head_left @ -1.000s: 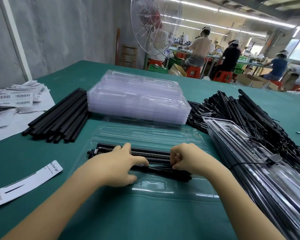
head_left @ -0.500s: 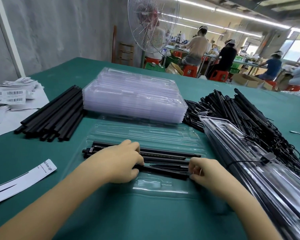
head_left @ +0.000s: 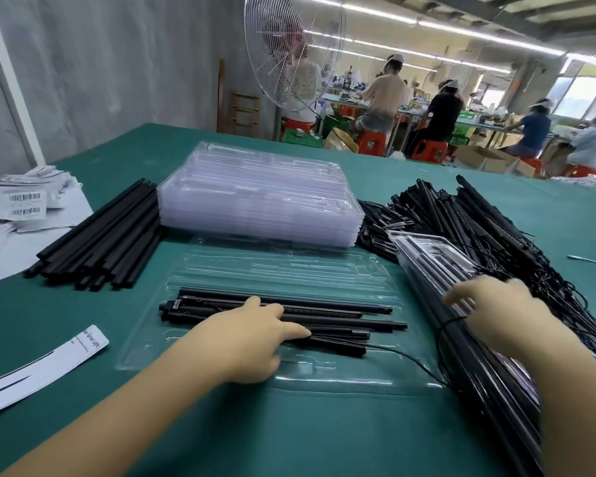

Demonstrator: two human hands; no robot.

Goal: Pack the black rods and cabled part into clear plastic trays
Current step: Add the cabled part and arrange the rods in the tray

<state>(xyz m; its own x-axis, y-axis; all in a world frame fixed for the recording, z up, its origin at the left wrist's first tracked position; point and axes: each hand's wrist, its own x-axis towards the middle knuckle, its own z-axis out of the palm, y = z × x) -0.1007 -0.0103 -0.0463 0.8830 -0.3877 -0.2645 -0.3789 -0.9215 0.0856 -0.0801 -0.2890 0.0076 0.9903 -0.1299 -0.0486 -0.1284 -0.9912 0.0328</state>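
Note:
An open clear plastic tray (head_left: 289,266) lies flat on the green table before me. Several black rods (head_left: 324,309) and a cabled part (head_left: 334,349) lie in its near half, and a thin black cable (head_left: 410,361) trails off to the right. My left hand (head_left: 255,335) rests on the rods with fingers stretched flat, pressing them down. My right hand (head_left: 492,315) hovers, blurred, over the packed trays (head_left: 437,259) at the right, fingers extended; I cannot make out whether it holds anything.
A stack of empty clear trays (head_left: 262,197) stands behind the open one. Loose black rods (head_left: 107,242) lie at the left, a tangle of cabled parts (head_left: 489,228) at the right. Barcode labels (head_left: 21,201) and a paper strip (head_left: 45,370) lie at the left. A fan and seated workers are beyond.
My right hand left the rods in the tray and moved right, over the packed trays. My left hand stayed on the rods, its fingers spread further right.

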